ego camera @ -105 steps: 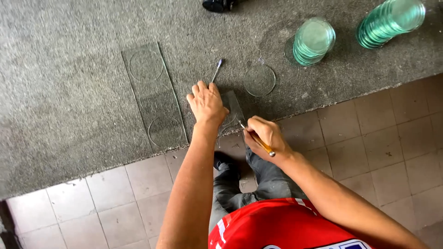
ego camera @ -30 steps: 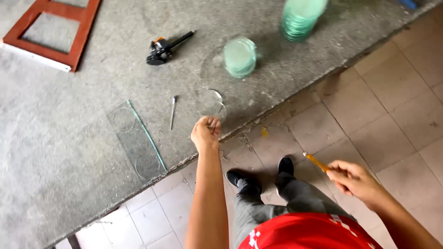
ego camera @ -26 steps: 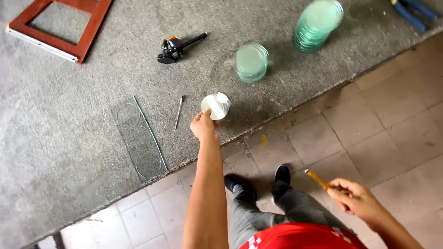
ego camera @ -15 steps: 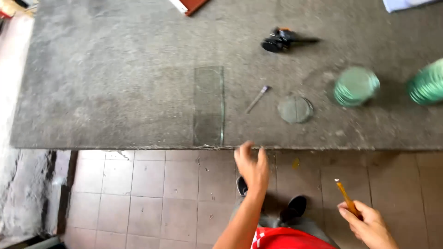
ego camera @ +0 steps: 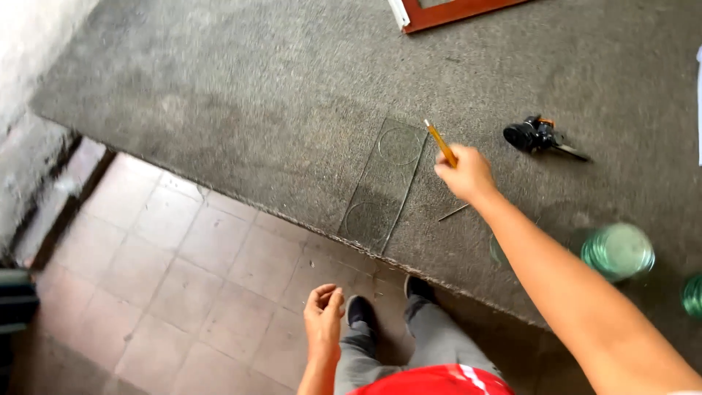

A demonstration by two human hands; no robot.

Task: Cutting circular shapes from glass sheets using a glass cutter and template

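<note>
While the right hand (ego camera: 466,174) is reaching out over the grey felt-covered table (ego camera: 256,95), it is gripping a thin yellow-handled cutting tool (ego camera: 441,143), whose tip is now hovering just beside the clear rectangular glass strip (ego camera: 386,184) scored with two circles; half a second ago this hand was hanging low over the tiled floor (ego camera: 183,271), well away from the glass. The left hand (ego camera: 324,309), loosely curled and holding nothing, has dropped back off the table. A small metal rod (ego camera: 453,213) is lying near the strip, a black tool (ego camera: 537,135) farther off, and stacked green glass discs (ego camera: 618,251) to the right. Judging from this, another pass on the strip is starting.
</note>
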